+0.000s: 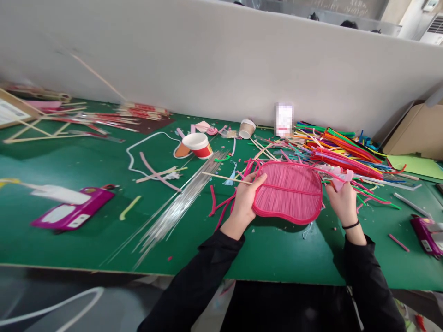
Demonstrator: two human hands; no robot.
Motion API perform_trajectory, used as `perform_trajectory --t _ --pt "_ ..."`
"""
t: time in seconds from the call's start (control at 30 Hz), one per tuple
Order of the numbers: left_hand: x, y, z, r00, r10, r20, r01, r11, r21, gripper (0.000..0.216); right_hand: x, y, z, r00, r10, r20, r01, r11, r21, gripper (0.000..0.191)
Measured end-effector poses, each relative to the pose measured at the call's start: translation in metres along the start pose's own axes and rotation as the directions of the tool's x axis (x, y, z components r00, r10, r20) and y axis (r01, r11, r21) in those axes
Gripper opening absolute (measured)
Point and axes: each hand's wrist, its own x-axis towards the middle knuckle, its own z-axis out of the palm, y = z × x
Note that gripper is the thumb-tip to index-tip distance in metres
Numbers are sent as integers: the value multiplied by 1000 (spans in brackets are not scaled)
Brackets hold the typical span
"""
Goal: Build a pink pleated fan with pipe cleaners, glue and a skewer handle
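My left hand (246, 196) grips the left edge of a pink fan (290, 193), with the thumb on its face. The fan has a wavy, rounded outline, a dark pink rim, a band across the middle and fine pink strands. From its left side a thin wooden stick (224, 177) juts out past my fingers. Closed around a pink tool (341, 177) that looks like a glue gun, my right hand (341, 200) is just right of the fan. My fingers hide part of that tool. Pink pipe cleaners (221, 205) lie behind my left hand.
Bundles of coloured pipe cleaners (349, 157) are heaped at the back right. Clear thin rods (180, 207) lie left of my hands. A red and white paper cup (198, 145) stands behind them. Purple items (74, 214) lie at left and right; a grey partition (207, 64) borders the table.
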Motion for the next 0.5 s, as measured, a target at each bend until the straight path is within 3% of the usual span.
perform_trajectory --t 0.5 --pt "2 -1 0 1000 10 -21 -11 1000 -20 39 2 0 -2 998 57 25 -58 998 14 34"
